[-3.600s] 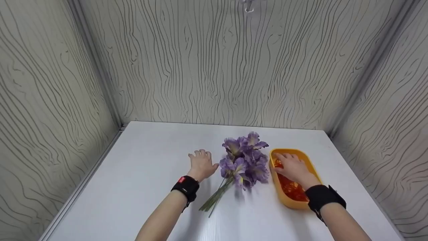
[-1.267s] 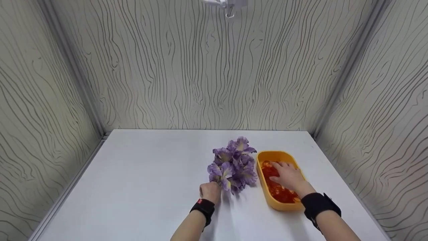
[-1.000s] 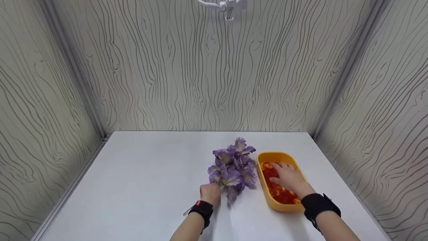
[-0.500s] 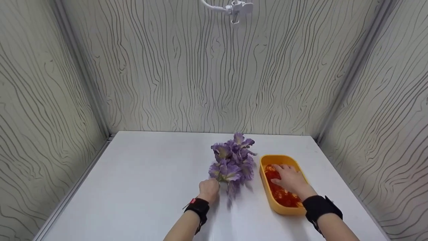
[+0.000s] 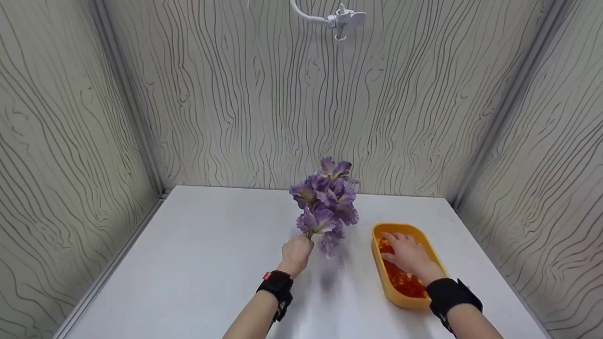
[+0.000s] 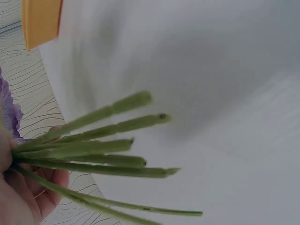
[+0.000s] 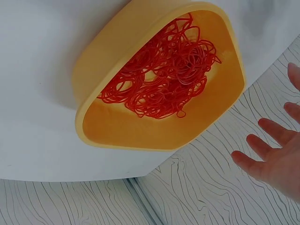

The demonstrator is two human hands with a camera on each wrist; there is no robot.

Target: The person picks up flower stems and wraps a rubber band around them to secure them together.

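My left hand (image 5: 297, 254) grips a bunch of purple artificial-looking irises (image 5: 325, 200) by the stems, raised off the table with the blooms pointing away. In the left wrist view several green stems (image 6: 93, 147) fan out from the curled fingers (image 6: 51, 197), their cut ends over the white surface. My right hand (image 5: 412, 254) hovers over a yellow-orange tub (image 5: 388, 282), fingers spread and nothing held. Inside the tub lies a tangle of thin red rubber bands (image 7: 164, 75). In the right wrist view the fingertips (image 7: 246, 161) are apart from the bands.
A white table (image 5: 212, 245) carries the tub on its right side. Wood-grain patterned panels (image 5: 264, 103) stand at the back and both sides. A white clip on a bent arm (image 5: 341, 21) hangs above, near the back panel.
My left hand, earlier spread beside the flowers, has closed round the stems and lifted the bunch from the table. The right hand has stayed over the tub.
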